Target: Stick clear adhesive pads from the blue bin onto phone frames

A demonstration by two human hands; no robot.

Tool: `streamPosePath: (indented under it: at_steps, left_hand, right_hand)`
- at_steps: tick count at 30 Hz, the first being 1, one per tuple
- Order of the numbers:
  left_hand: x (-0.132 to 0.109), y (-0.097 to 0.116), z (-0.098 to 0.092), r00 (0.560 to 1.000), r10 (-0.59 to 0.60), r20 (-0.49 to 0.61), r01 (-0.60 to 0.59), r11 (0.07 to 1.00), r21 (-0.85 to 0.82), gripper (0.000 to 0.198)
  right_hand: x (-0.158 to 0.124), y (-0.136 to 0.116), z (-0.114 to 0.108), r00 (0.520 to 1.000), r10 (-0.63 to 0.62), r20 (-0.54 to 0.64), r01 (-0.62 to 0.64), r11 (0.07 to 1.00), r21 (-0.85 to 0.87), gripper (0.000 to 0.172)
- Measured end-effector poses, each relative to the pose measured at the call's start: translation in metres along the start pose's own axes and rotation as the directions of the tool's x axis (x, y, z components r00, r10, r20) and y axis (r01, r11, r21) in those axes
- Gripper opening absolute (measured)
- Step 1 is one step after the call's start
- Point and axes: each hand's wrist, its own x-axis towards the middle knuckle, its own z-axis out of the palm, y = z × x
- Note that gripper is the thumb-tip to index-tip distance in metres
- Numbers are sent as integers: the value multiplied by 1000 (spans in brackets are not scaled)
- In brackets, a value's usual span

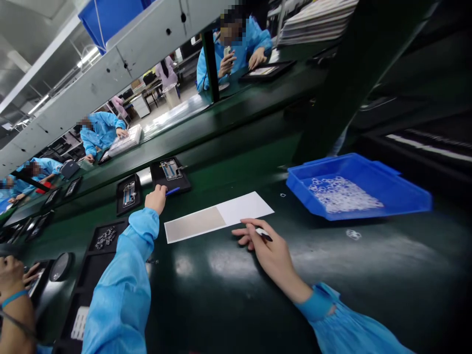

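My left hand (156,198) reaches forward to the near left corner of a black tray (183,182) that carries a small metal-framed part with blue strips (171,169). Its fingers are curled, and a thin blue pen-like stick (173,191) sticks out from them to the right. Nearer to me, my right hand (267,246) hovers by the lower edge of a white sheet (247,209) with a beige-grey panel (195,224). A short black-and-white pen-like tool (264,234) sits between thumb and fingers, most of it hidden by the hand.
A blue bin (398,196) of small white rings (341,194) stands at right, with loose rings (353,235) before it. Left are another black tray (118,199), a compartment tray (86,270) and a co-worker's hand (11,275). Co-workers in blue sit across the green bench (228,305).
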Motion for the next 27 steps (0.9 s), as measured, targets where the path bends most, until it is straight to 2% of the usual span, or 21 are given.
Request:
streamPosePath:
  at_steps: [2, 4, 7, 9, 11, 13, 15, 18, 20, 24, 27]
  left_hand:
    - [-20, 8, -13, 999, 32, -12, -31, 999, 26, 29]
    - [-50, 15, -24, 999, 53, -13, -52, 998, 39, 28]
    - [-115, 24, -36, 993, 118, -17, -117, 993, 18, 25]
    - [-168, 30, -39, 957, 267, -111, -276, 958, -78, 18]
    - [-220, 36, -39, 897, 393, -204, -426, 891, -157, 14]
    - [-264, 44, -35, 853, 436, -286, -500, 841, -207, 16]
    - [-295, 53, -25, 816, 480, -324, -563, 786, -255, 16]
    - [-314, 68, -4, 790, 525, -318, -612, 709, -349, 22]
    - [-313, 77, 10, 805, 506, -310, -594, 684, -423, 28]
    - [-293, 91, 30, 872, 394, -291, -490, 707, -511, 32]
    - [-273, 102, 37, 882, 410, -234, -472, 754, -456, 31]
  right_hand:
    - [0, 2, 0, 1000, -19, -4, 19, 1000, -2, 43]
    - [-2, 3, 0, 999, -34, -6, 34, 999, -6, 41]
    - [-4, 4, 0, 997, -60, -48, 60, 998, -2, 39]
    - [-4, 3, -1, 991, -87, -104, 87, 996, -9, 36]
    - [-3, 3, -2, 978, -122, -167, 119, 993, -26, 32]
    - [-1, 5, -3, 966, -153, -210, 148, 988, -41, 28]
    - [0, 7, -3, 958, -182, -221, 174, 983, -55, 25]
    - [-3, 10, -3, 963, -213, -167, 196, 974, -111, 20]
    - [-8, 10, -3, 973, -216, -79, 199, 963, -181, 19]
    - [-17, 7, -2, 975, -182, 127, 214, 927, -309, 19]
    - [-20, 6, -1, 958, -162, 238, 241, 903, -357, 21]
